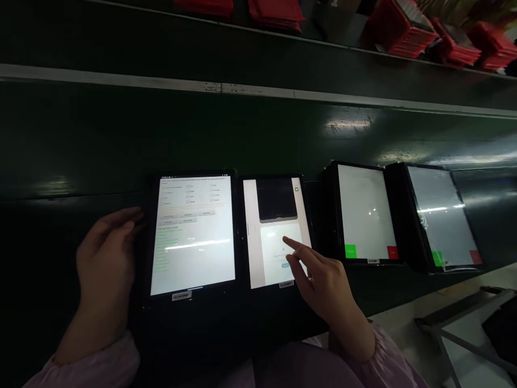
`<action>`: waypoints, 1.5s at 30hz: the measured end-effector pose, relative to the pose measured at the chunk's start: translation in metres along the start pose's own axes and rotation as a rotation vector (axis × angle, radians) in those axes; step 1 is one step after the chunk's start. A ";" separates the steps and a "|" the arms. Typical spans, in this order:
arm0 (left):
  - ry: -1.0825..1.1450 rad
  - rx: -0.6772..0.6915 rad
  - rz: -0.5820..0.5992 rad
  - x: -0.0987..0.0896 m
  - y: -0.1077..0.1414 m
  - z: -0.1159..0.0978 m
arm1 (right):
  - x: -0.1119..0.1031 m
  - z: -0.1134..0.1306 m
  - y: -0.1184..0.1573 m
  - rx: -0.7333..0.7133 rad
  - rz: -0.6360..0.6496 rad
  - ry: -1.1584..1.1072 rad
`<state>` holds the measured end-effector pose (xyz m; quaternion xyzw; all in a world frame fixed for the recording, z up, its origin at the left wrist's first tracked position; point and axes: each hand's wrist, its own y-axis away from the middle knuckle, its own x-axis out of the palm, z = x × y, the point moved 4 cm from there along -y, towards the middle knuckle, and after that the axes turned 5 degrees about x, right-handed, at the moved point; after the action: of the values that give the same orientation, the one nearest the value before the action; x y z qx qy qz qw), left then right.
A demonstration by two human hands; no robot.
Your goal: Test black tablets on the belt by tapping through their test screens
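My left hand (pixel 105 261) rests beside the left edge of a tablet (pixel 197 237), its fingers loosely bent and holding nothing. That tablet's lit screen shows check boxes, grey buttons and lines of green text. A second tablet (pixel 253 231) lies just to the right, with a dark panel and a pale pop-up box on its screen. Over this pop-up, my right hand (pixel 323 277) points with its index finger stretched out and the thumb apart. The fingertip is at the screen; whether it touches the glass I cannot tell. No object is in this hand.
Farther right, a third tablet (pixel 365 210) and a fourth tablet (pixel 440 215) show pale screens with green and red corner boxes. Both appear to sit on stacks. Red packets (pixel 399 29) line a shelf behind the dark green bench (pixel 161 129). A metal-framed cart (pixel 472 334) stands lower right.
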<state>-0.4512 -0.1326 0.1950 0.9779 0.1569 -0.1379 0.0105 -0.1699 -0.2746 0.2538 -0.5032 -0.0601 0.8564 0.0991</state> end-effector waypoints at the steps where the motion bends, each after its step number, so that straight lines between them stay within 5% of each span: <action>1: -0.002 0.002 -0.002 0.000 0.000 0.000 | 0.001 0.000 -0.002 -0.001 -0.002 0.006; 12: 0.075 -0.091 -0.070 0.001 -0.009 0.008 | 0.007 -0.012 -0.006 0.026 0.002 0.156; 32: 0.019 -0.165 -0.099 0.002 -0.012 0.011 | 0.000 -0.019 -0.007 0.215 -0.111 0.026; 40: 0.059 -0.182 -0.083 0.001 -0.008 0.011 | 0.001 -0.021 -0.004 0.293 -0.027 -0.075; 45: 0.077 -0.184 -0.076 0.002 -0.009 0.011 | 0.005 -0.036 -0.011 0.334 -0.111 -0.019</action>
<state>-0.4553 -0.1247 0.1846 0.9707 0.2061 -0.0857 0.0891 -0.1394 -0.2623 0.2338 -0.4675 0.0542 0.8524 0.2278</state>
